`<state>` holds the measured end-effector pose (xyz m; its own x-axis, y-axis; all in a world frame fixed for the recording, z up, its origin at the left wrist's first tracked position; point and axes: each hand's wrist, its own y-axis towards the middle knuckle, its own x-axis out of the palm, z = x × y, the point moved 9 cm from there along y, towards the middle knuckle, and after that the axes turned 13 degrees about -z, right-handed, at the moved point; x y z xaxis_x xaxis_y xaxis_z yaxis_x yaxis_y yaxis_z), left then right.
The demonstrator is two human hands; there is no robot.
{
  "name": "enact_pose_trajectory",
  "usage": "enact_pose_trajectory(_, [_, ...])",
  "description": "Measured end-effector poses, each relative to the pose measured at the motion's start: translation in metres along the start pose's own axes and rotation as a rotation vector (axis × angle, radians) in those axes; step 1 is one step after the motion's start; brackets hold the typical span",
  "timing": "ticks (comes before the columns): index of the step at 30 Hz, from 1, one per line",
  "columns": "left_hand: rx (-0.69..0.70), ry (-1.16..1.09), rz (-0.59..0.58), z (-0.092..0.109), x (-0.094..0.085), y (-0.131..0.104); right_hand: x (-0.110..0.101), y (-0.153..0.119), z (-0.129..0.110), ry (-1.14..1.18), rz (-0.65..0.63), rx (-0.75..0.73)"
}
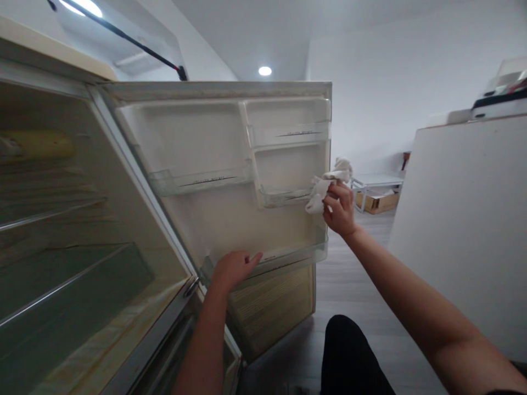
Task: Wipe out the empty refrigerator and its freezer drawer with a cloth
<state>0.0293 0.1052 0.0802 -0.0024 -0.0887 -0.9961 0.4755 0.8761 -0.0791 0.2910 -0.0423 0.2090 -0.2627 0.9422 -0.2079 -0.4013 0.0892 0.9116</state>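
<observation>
An upright refrigerator stands open, its door (206,131) swung out in front of me with clear shelf bins on the inner side. My right hand (340,208) pinches a crumpled white cloth (317,197) at the door's outer edge, beside the middle right bin (284,198). Part of the cloth bunches up above my fingers. Over the lower door bin (292,258) rests my left hand (235,269), its index finger and thumb side pointing right; its other fingers are curled partly out of sight, and no object shows in it.
The fridge interior (74,219) with glass shelves and a yellow item (45,145) is at left. Below the door is a second, lower door (275,307). A white cabinet (465,219) stands at right; behind are a small white table (379,180) and a cardboard box (381,203).
</observation>
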Motion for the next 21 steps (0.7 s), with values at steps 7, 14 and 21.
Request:
enact_pose_trajectory(7, [-0.002,-0.012,-0.005,-0.002,-0.003,-0.009,0.043,0.029,-0.093,0.026,-0.305,-0.31])
enact_pose_trajectory(14, [0.013,-0.027,-0.011,-0.005,0.001,-0.011,0.054,0.07,-0.057,-0.027,-0.422,0.134])
enact_pose_trajectory(21, [0.015,-0.039,0.013,-0.003,-0.001,-0.01,0.056,0.061,-0.076,0.134,-0.45,-0.237])
